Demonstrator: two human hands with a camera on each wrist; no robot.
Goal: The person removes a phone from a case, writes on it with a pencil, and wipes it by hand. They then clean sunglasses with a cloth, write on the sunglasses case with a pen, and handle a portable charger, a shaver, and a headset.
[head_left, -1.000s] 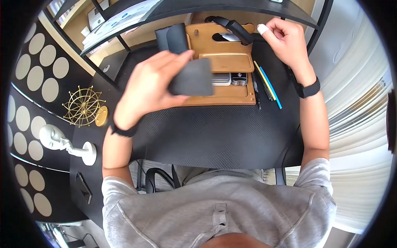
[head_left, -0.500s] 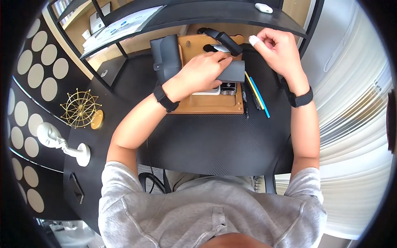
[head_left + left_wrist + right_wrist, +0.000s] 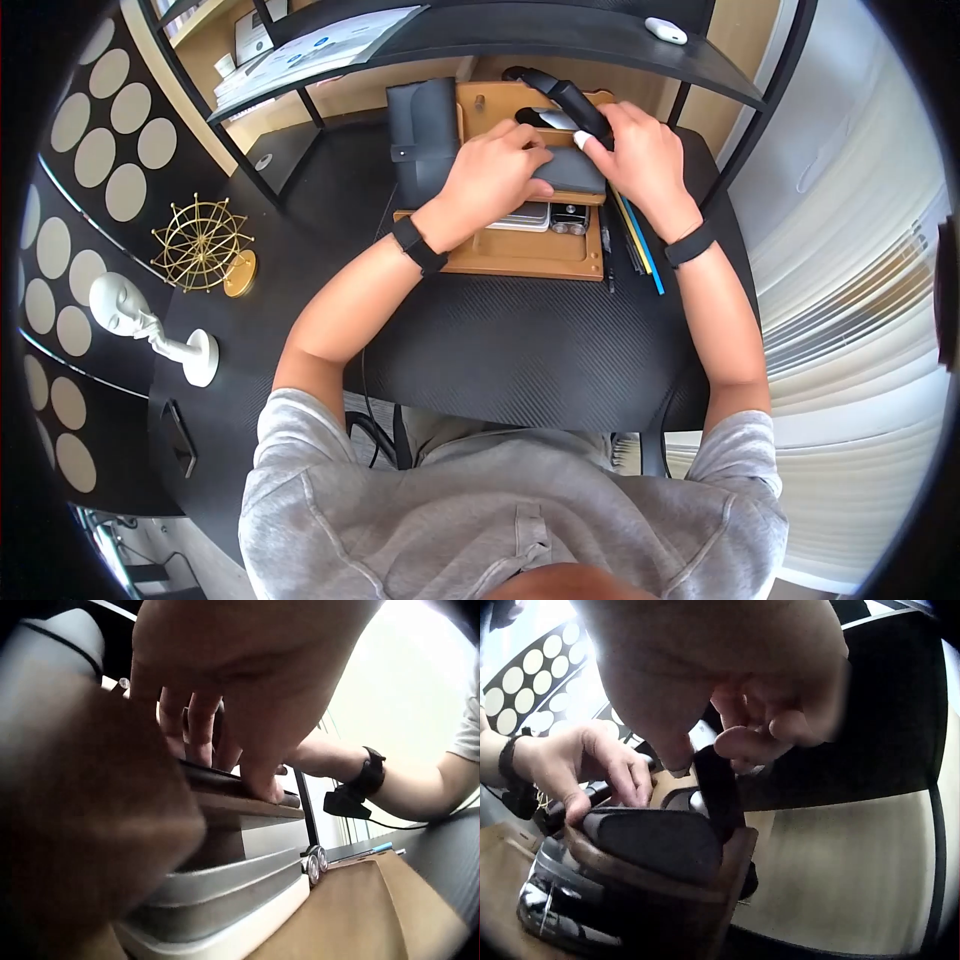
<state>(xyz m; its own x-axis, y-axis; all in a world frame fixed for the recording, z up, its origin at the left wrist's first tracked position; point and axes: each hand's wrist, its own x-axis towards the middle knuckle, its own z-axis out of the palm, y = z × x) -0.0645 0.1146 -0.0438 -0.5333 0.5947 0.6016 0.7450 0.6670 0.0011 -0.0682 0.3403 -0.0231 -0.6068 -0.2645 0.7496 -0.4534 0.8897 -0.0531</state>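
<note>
A dark grey case (image 3: 576, 172) lies on the upper tray of a brown desk organizer (image 3: 515, 260). The left hand (image 3: 490, 180) holds the case's left end; in the left wrist view that hand (image 3: 247, 682) has its thumb at the front edge and fingers behind. The right hand (image 3: 645, 160) is at the organizer's upper right, beside a black curved object (image 3: 575, 100). From the right wrist view, the right hand (image 3: 727, 675) hovers above the case (image 3: 660, 844), thumb and loosely bent fingers apart around the black object's end; contact is unclear.
A black folded case (image 3: 420, 140) stands left of the organizer, with pens (image 3: 640, 240) to its right. A shelf (image 3: 540, 40) spans behind, holding papers and a white earbud case (image 3: 666, 31). At left are a gold wheel ornament (image 3: 203, 245), white figurine (image 3: 200, 357) and phone (image 3: 180, 438).
The left hand has carried the dark grey case rightward and lowered it onto the upper tray. The right hand has moved down and left toward the black curved object and the case.
</note>
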